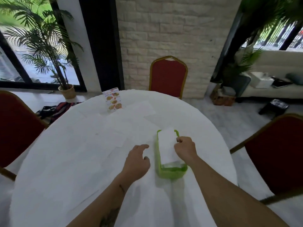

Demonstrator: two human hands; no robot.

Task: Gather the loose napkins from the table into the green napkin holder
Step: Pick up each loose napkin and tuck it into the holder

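The green napkin holder lies on the white round table, right of centre. White napkins rest inside it, their far end sticking past the rim. My right hand is over the holder's right side, fingers pinched on the napkins' right edge. My left hand hovers just left of the holder with fingers loosely apart, holding nothing. Several loose white napkins lie flat on the tablecloth farther back, hard to tell from the cloth.
A colourful menu card stands at the table's far side. Red chairs stand behind, to the left and to the right. A potted palm is by the window.
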